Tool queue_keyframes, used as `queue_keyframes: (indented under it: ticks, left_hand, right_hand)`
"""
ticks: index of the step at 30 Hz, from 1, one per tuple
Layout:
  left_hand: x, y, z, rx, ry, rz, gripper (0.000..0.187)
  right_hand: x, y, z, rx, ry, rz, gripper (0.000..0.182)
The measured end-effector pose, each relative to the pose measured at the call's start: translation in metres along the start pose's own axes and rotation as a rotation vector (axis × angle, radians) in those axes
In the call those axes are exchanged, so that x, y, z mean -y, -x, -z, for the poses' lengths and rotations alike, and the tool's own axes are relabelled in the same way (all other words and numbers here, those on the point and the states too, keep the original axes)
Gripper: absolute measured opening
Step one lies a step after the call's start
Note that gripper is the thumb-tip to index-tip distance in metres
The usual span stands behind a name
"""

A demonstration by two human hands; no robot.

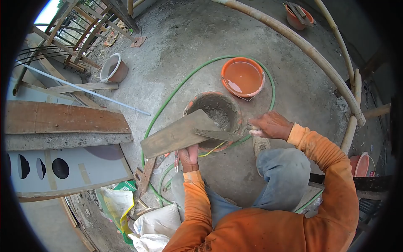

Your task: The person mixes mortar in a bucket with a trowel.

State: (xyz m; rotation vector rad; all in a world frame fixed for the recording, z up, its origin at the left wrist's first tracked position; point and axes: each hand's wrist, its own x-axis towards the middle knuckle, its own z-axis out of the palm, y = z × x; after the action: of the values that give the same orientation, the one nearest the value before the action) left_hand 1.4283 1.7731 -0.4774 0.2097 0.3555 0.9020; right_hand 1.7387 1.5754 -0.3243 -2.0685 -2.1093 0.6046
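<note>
My left hand (pixel 188 156) is closed under a flat rectangular board (pixel 178 132), holding it tilted over a mortar-crusted bucket (pixel 214 110). In my right hand (pixel 270 125) is the handle of a trowel (pixel 218 134), its grey blade pointing left and lying over the board's right end. Grey mortar shows inside the bucket, partly hidden by the board. Behind it to the right, an orange bucket (pixel 242 77) holds reddish, cloudy water.
A green hose (pixel 170 97) loops around the buckets. Wooden planks (pixel 67 119) lie at left, near a pale bucket (pixel 114 68). White sacks (pixel 157 220) sit at lower left. Bamboo poles (pixel 302 44) cross the right side; another bucket (pixel 299 17) stands at top right.
</note>
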Motion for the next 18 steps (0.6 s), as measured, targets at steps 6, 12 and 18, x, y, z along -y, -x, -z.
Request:
queue_keyframes:
  ticks: [6,12,18]
  left_hand:
    - [0.000,0.012,0.008,-0.007,-0.003,0.032,0.057]
    - [-0.008,0.022,0.014,-0.052,0.247,0.004,0.058]
    - [0.007,0.009,-0.028,0.008,0.206,-0.077,0.068]
  right_hand:
    - [-0.020,-0.035,-0.034,-0.129,-0.035,-0.063,0.035]
    - [-0.027,-0.036,-0.032,-0.168,-0.292,-0.129,0.033]
    - [0.006,-0.006,0.000,-0.203,-0.593,-0.179,0.034]
